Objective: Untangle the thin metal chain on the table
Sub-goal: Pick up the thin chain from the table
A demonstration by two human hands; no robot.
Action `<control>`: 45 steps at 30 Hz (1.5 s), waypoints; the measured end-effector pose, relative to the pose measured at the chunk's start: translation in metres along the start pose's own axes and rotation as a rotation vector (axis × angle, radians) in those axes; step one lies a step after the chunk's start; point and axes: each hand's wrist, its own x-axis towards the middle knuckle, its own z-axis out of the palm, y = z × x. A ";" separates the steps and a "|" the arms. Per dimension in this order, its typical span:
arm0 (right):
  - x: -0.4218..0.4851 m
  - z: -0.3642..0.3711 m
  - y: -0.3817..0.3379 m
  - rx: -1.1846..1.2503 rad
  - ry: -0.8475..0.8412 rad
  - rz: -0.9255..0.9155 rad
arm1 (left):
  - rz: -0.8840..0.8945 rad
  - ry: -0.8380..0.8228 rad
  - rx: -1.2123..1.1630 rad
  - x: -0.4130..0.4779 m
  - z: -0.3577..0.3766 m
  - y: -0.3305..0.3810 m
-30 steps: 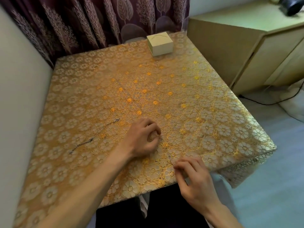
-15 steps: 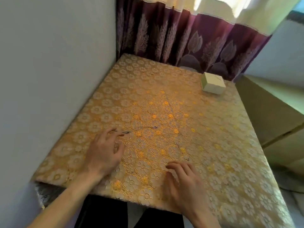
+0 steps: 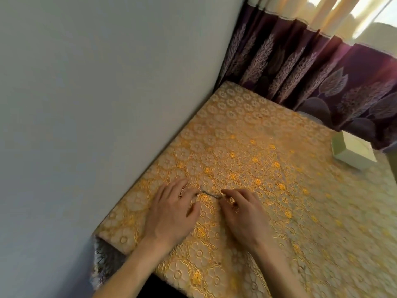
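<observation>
A thin silver chain (image 3: 210,194) lies on the gold floral tablecloth (image 3: 257,168), stretched in a short line between my two hands. My left hand (image 3: 171,208) lies palm down on the cloth, its fingertips at the chain's left end. My right hand (image 3: 242,211) has its fingers curled, and thumb and forefinger pinch the chain's right end. The rest of the chain is hidden under my fingers.
A small white box (image 3: 352,150) sits at the table's far right. A grey wall (image 3: 96,104) runs along the table's left edge. Dark patterned curtains (image 3: 311,67) hang behind the table. The near table edge lies just below my wrists.
My head has turned left and the view has shifted. My right hand moved left up to the chain and took its right end. My left hand stays at the chain's left end.
</observation>
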 end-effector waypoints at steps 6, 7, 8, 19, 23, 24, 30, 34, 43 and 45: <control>0.006 0.020 0.002 -0.042 0.140 -0.086 | 0.007 0.097 -0.081 0.006 0.007 -0.009; 0.004 0.022 0.002 -0.034 0.150 -0.093 | 0.009 0.095 -0.080 0.005 0.009 -0.010; 0.001 0.024 0.003 -0.014 0.152 -0.094 | 0.014 0.089 -0.077 0.004 0.010 -0.012; -0.072 0.014 -0.001 0.123 0.213 -0.056 | 0.325 0.114 -0.180 -0.050 -0.010 -0.010; -0.114 0.021 0.007 0.103 0.245 -0.043 | 0.404 0.088 -0.185 -0.098 -0.007 0.006; -0.124 0.022 0.009 0.112 0.252 -0.035 | 0.412 0.073 -0.179 -0.107 -0.005 0.009; -0.177 0.003 -0.004 0.244 0.249 0.153 | 0.356 0.006 -0.188 -0.143 0.000 0.027; -0.208 -0.018 -0.026 0.705 -0.038 0.615 | 0.207 -0.060 -0.289 -0.162 -0.005 0.039; -0.215 -0.007 -0.037 1.033 -0.178 0.816 | 0.040 -0.237 -0.418 -0.190 -0.008 0.043; -0.217 -0.005 -0.039 1.045 -0.203 0.821 | 0.024 -0.254 -0.432 -0.193 -0.010 0.042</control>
